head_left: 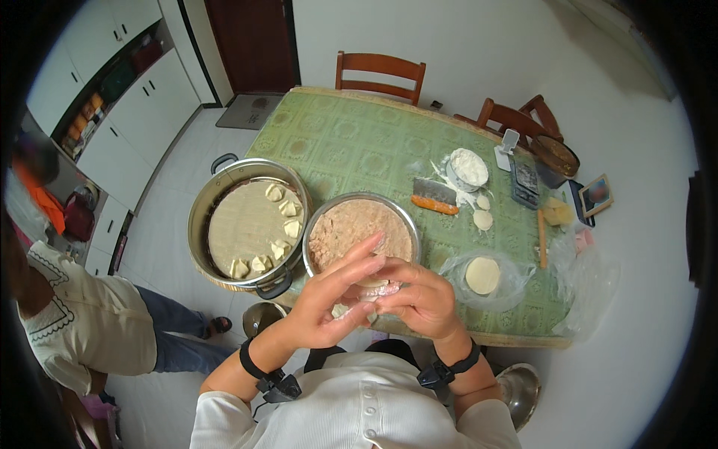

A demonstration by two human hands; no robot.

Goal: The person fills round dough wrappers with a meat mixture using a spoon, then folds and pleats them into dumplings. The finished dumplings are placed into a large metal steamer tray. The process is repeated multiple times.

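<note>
My left hand [331, 297] and my right hand [423, 297] meet above the table's near edge. Between them is a pale dough wrapper with pink filling [380, 290], partly hidden by my fingers. Flour whitens some fingertips. Just beyond my hands sits a steel bowl [417, 236] heaped with minced filling [359, 224]. To its left a large two-handled steamer pot [194, 236] holds several pleated dumplings [261, 264] along the right and near side of its lined base [247, 224]. On the right, a round dough wrapper [482, 275] lies on a clear plastic bag [449, 268].
Farther back are a flour bowl [469, 168], a cleaver [435, 196] with an orange handle, small dough rounds [483, 219] and a rolling pin [542, 238]. A phone stand [506, 149] and picture frame [595, 195] stand at right. Another person [90, 325] stands at left. Metal basins [521, 393] sit below.
</note>
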